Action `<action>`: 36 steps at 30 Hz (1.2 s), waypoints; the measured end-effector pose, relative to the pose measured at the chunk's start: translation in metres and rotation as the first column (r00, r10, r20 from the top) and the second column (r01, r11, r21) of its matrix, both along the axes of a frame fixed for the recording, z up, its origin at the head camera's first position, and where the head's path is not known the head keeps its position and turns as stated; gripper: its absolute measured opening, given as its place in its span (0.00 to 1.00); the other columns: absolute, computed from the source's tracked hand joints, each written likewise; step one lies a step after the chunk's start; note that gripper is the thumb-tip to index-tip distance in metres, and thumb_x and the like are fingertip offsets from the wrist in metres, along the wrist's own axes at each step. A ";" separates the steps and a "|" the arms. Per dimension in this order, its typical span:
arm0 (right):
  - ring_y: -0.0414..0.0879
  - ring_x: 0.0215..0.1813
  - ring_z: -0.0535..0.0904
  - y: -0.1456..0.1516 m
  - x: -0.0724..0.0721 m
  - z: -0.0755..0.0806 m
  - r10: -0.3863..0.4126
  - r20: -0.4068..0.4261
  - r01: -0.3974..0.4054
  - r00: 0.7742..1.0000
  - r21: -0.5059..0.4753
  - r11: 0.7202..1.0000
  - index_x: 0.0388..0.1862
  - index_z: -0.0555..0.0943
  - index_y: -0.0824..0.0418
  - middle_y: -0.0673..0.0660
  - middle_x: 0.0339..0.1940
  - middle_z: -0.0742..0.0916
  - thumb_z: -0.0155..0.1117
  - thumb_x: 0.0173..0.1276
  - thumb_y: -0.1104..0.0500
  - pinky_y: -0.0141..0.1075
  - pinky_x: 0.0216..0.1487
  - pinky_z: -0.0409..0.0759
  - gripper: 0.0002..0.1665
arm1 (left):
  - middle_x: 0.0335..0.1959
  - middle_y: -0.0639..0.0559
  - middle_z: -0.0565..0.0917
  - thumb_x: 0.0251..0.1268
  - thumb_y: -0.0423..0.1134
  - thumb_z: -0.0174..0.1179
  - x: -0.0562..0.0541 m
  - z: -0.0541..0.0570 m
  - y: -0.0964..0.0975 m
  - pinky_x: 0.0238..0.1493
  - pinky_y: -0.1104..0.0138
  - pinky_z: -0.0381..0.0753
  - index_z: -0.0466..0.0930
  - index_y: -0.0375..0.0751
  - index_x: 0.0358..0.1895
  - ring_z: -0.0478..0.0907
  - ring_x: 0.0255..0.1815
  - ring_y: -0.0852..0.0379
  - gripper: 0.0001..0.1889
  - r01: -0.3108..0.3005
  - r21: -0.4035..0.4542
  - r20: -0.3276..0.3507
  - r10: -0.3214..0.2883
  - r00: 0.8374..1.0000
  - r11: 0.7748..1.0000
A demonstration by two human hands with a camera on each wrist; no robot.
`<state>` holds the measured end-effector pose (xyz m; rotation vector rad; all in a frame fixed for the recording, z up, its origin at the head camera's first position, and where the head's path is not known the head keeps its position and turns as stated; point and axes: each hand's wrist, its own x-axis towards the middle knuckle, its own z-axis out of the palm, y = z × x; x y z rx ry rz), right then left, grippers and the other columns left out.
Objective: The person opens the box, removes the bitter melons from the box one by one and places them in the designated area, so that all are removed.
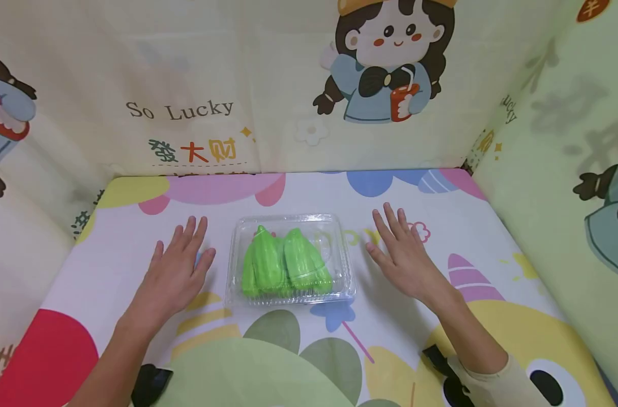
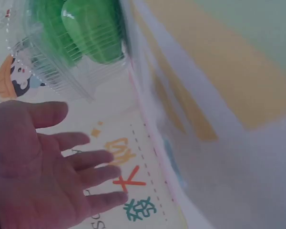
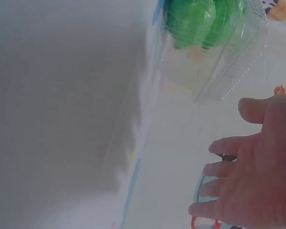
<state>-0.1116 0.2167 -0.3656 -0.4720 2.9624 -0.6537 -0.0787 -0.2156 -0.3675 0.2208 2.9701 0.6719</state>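
A clear plastic clamshell box [image 1: 343,265] lies closed on the table between both hands. Inside it sit several bright green, ribbed, fruit-like pieces [image 1: 269,260], narrowing toward the far end. To the left of the box my left hand [image 1: 173,277] is held with its fingers straight and thumb spread, holding nothing. My right hand [image 1: 404,260] mirrors it on the other side, fingers extended and apart from the box. Each wrist view shows a bare palm, the left [image 2: 43,167] and the right [image 3: 257,167], with the box beyond the thumb.
A colourful cartoon-printed cloth [image 1: 207,367] covers the table. Printed curtains stand behind it [image 1: 288,85] and along the left [image 1: 29,243] and right [image 1: 553,186] sides. Dark straps show at the left wrist [image 1: 151,384] and right wrist [image 1: 438,362].
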 end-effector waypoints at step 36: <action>0.48 0.43 0.86 -0.022 0.007 -0.012 0.119 0.251 0.023 0.961 -0.498 0.867 0.59 0.78 0.59 0.59 0.47 0.87 0.65 0.68 0.71 0.38 0.41 0.87 0.22 | 0.43 0.44 0.83 0.72 0.31 0.63 -0.004 -0.010 -0.008 0.53 0.58 0.88 0.59 0.29 0.69 0.88 0.42 0.51 0.29 -0.167 0.775 0.408 -0.280 0.869 0.610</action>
